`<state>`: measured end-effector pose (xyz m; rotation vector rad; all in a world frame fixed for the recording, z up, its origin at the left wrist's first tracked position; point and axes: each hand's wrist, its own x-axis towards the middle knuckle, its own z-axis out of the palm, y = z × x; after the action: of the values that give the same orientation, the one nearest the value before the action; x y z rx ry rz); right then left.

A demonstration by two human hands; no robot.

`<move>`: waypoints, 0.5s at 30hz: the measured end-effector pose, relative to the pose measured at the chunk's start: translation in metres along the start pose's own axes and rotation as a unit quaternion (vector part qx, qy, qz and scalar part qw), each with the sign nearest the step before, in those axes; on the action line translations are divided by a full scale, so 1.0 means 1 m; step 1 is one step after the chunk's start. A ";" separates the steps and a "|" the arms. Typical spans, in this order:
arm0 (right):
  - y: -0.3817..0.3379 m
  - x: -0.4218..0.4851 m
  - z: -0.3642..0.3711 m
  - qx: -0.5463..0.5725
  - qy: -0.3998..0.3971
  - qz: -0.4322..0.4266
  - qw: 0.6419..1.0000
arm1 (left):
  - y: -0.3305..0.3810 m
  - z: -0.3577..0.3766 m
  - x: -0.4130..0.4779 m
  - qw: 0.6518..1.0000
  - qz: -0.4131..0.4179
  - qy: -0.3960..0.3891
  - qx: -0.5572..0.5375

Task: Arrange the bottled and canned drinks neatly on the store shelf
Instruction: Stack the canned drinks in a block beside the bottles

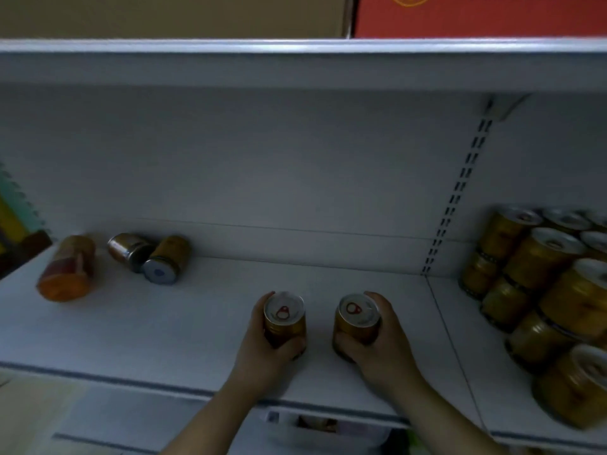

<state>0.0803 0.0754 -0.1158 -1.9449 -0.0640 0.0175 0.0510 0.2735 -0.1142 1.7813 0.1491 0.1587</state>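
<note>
Left hand (262, 339): fingers curled round the left can (285, 318), thumb across its near side low down, fingertips showing at the top rim on the far left. Full wrap grip. Can upright, pull-tab lid facing up.

Right hand (386, 346): fingers curled round the right can (358, 318) from its right side, thumb low on the near side. Same wrap grip. Can upright, very slightly tilted left, lid up.

Both cans sit in the lower centre of the frame, side by side with a clear gap between them, near the front of the shelf (197, 323). Bases are hidden by the hands; cannot tell whether they rest on the shelf.

Both forearms enter from the bottom edge, angled up and converging toward the cans, bare to the frame edge.

Left of frame, toward the back of the shelf: an orange jar (67, 269) lying on its side, blurred. Just right of it, two small cans (167, 259) also on their sides, touching each other.

Right of frame, past a seam in the shelf: stacked jars (542, 290) with yellow contents, two high, in rows running front to back.

A slotted upright (456, 198) runs up the back panel. The upper shelf (295, 60) crosses the top of the frame, carrying a brown carton (164, 14) and a red box (476, 14).
</note>
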 end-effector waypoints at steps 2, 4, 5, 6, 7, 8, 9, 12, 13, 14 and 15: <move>0.001 -0.015 -0.006 -0.002 0.030 0.006 1.000 | -0.001 0.000 -0.001 1.000 0.000 0.003 0.011; 0.005 -0.030 -0.010 0.000 0.069 0.020 0.997 | 0.000 0.001 -0.003 1.000 0.001 -0.001 0.023; 0.006 -0.037 -0.011 0.005 0.083 0.025 0.996 | 0.002 0.002 -0.004 1.000 0.002 0.001 0.028; 0.007 -0.043 -0.010 0.010 0.095 0.031 0.995 | 0.002 0.003 -0.004 1.000 0.006 0.003 0.030; 0.009 -0.048 -0.009 0.016 0.106 0.039 0.993 | 0.002 0.006 -0.005 0.999 0.012 0.004 0.030; 0.010 -0.052 -0.009 0.020 0.116 0.047 0.992 | 0.001 0.009 -0.006 0.999 0.018 0.008 0.028; 0.009 -0.057 -0.009 0.025 0.125 0.051 0.991 | 0.003 0.013 -0.009 0.999 0.023 0.016 0.023; 0.003 -0.071 -0.014 0.030 0.134 0.060 0.989 | 0.011 0.030 -0.021 0.999 0.028 0.034 -0.006; 0.003 -0.076 -0.017 0.034 0.129 0.069 0.989 | 0.014 0.035 -0.028 0.999 0.023 0.023 -0.017; 0.003 -0.082 -0.021 0.039 0.125 0.076 0.988 | 0.017 0.040 -0.035 1.000 0.014 0.005 -0.027; 0.004 -0.088 -0.025 0.046 0.129 0.080 0.987 | 0.021 0.046 -0.043 0.999 0.005 -0.022 -0.034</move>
<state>-0.0060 0.0456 -0.1116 -1.8415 0.2591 -0.1231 0.0180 0.2174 -0.1049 1.7172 0.1021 0.1314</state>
